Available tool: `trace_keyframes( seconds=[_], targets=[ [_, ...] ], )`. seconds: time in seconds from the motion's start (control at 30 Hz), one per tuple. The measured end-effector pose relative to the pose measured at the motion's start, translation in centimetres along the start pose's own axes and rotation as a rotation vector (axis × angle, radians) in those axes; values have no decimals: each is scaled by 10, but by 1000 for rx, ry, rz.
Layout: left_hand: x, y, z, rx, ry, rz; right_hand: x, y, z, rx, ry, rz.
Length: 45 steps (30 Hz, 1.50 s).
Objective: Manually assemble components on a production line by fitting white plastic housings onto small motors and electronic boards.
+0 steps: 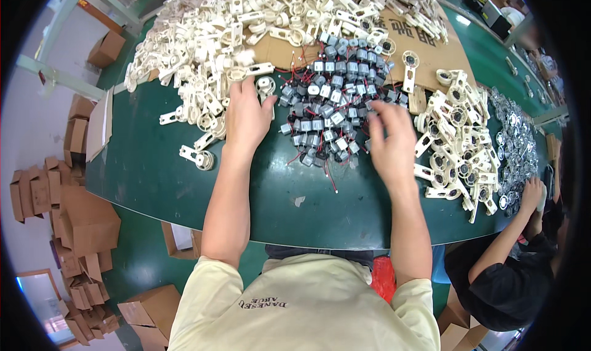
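My left hand [247, 118] reaches into the left heap of cream plastic housings [203, 43]. Its fingertips touch a cream housing [249, 72] with a ring end and a slotted arm, and the thumb stands apart. Over the right edge of a pile of small grey motors [335, 98] with red and black wires hovers my right hand [392, 138]. Its fingers are bent and slightly blurred, thumb and forefinger apart, with nothing visible between them.
To the right lie cream housings with dark round inserts [458, 114], then a pile of clear and metallic round parts [517, 148]. Flattened cardboard [418, 49] lies under the far heap. A co-worker's hand [532, 196] works at the right edge. Cardboard boxes [89, 218] stand left.
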State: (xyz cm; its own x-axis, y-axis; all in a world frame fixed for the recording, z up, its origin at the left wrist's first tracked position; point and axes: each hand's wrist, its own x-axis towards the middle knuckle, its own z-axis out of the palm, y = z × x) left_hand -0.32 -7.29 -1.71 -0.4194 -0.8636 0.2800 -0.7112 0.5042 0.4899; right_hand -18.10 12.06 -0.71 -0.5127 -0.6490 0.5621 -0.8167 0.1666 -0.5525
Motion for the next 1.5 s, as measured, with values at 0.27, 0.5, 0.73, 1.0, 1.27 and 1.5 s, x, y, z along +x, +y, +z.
trace_keyframes(
  seconds=[0.27,0.5,0.73,1.0,1.27,1.5],
  targets=[
    [-7,-6,-3,25,-88,52,-7,-29,17,77,-233,-87],
    [-5,1,2,-26,-91,157,-3,-29,17,172,-276,7],
    [-5,7,-40,-146,-2,-117,-3,-7,-14,742,-31,320],
    [-24,27,-48,-1380,-132,-271,-5,-29,-23,979,-123,317],
    [-44,51,-26,-1583,-462,-252,-15,-46,-23,1160,-213,289],
    [-54,59,-20,-1462,-576,-304,-20,-42,-10,975,-309,237]
  ],
)
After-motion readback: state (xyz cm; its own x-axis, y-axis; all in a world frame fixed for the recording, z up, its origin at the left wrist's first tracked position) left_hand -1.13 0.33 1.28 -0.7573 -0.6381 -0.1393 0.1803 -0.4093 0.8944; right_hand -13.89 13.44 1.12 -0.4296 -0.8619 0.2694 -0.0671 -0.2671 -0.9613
